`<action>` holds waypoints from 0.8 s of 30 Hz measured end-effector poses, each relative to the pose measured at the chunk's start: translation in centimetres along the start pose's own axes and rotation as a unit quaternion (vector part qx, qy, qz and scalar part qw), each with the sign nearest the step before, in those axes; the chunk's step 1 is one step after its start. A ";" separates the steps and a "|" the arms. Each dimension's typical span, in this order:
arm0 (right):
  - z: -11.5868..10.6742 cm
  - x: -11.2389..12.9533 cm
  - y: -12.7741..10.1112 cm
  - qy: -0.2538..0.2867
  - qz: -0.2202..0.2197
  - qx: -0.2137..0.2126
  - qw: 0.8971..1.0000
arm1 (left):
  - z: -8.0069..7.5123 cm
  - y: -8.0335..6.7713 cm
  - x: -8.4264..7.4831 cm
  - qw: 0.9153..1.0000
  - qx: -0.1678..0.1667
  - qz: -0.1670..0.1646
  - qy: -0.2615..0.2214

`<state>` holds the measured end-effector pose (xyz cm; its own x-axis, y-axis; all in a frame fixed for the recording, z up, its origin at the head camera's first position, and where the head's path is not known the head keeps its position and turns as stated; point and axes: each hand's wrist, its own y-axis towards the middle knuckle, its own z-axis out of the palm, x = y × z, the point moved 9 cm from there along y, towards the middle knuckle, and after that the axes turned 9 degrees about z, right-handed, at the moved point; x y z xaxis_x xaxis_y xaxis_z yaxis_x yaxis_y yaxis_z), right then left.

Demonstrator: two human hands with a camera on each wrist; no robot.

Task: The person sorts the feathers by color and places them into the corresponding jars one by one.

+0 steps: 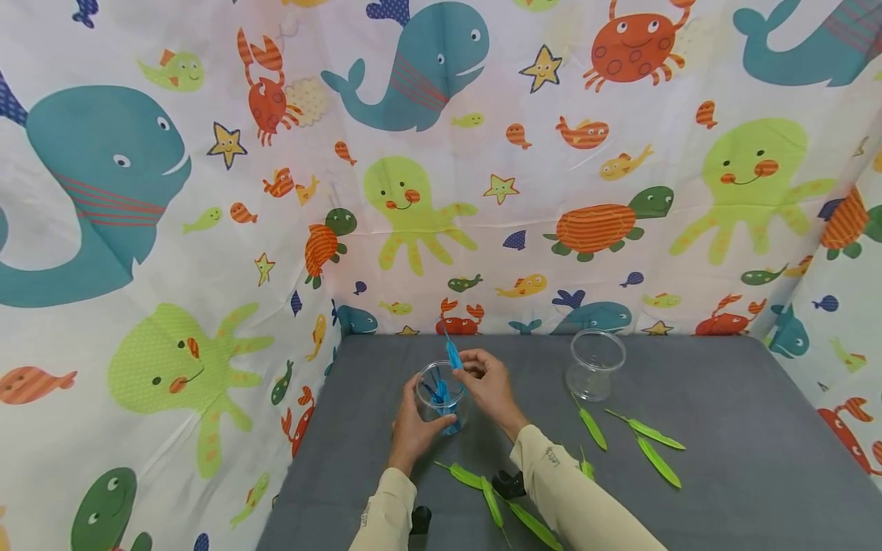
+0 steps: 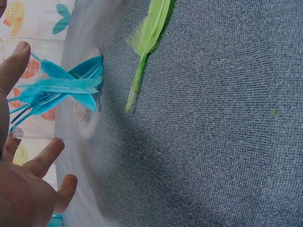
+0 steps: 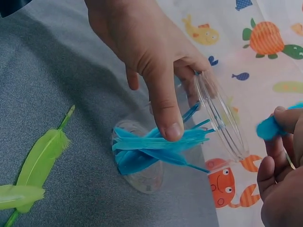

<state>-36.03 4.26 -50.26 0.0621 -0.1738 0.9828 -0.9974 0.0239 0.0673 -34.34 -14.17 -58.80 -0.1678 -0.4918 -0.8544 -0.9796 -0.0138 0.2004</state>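
Observation:
My left hand (image 1: 413, 430) holds a clear plastic cup (image 3: 221, 120) around its side, thumb on the near wall. Inside the cup, several blue feathers (image 3: 151, 144) lie crossed, vanes at the bottom and quills toward the rim. In the left wrist view these blue feathers (image 2: 66, 90) show through the clear wall. My right hand (image 1: 492, 389) pinches one more blue feather (image 1: 452, 353) just above the cup's rim, its thin quill pointing up and its vane end between the fingers. Only part of this feather (image 3: 270, 128) shows in the right wrist view.
Another clear cup (image 1: 586, 380) stands to the right on the grey cloth-covered table (image 1: 730, 428). Several green feathers (image 1: 659, 463) lie in front of it, and others (image 1: 530, 524) lie near the forearms. A curtain (image 1: 496, 222) printed with sea animals surrounds the table's back and sides.

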 end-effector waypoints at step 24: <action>2.2 0.0 0.2 -0.068 -0.039 0.028 0.997 | 0.1 -0.1 -0.1 1.000 0.002 0.004 -0.005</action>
<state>-36.27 2.12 -50.63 0.1370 -0.3043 0.9427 -0.9905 -0.0483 0.1284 -34.29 -14.10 -58.78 -0.1776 -0.4823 -0.8578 -0.9785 -0.0066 0.2063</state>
